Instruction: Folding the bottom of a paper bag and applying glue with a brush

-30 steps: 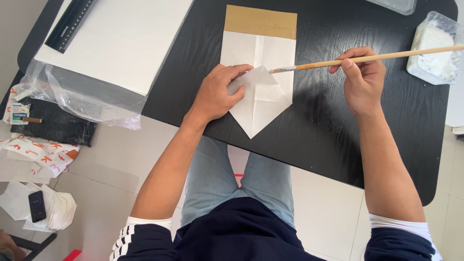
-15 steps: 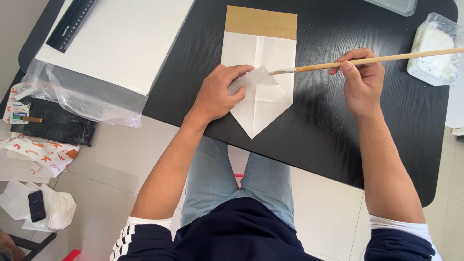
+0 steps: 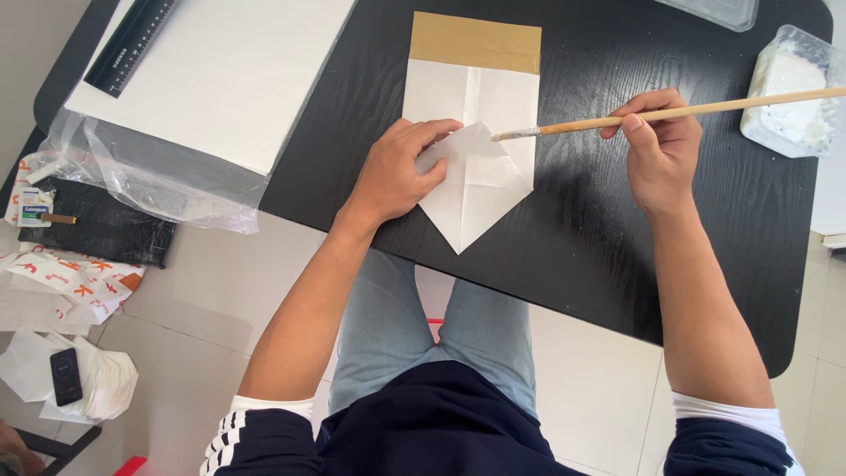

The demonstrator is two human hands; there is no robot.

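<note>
Pressing down on the folded white paper, the left hand lay flat-ish with its fingers curled over the left side of the folds, touching the sheet but not closed around anything. The paper lay on the black table, near its front edge, with its pointed end aimed toward the person and a brown strip across its far end. 2 slanted folds met at the point, and a crease ran down the middle.

The right hand was closed around a thin wooden brush, pinching the handle between thumb and fingers. The brush lay almost level, its handle running off toward the right and its pale tip resting on or just above the right upper edge of the folded flap; I could not tell whether it touched. The tip was close to the left hand's fingertips but apart from them.

To the right of the brush hand, a clear plastic tub holding something white sat on the table, under the far end of the brush handle. On the left part of the table lay a large white board with a black ruler on its corner and a crumpled clear plastic bag at its near edge. On the floor to the left, a dark phone lay on some white paper.
</note>
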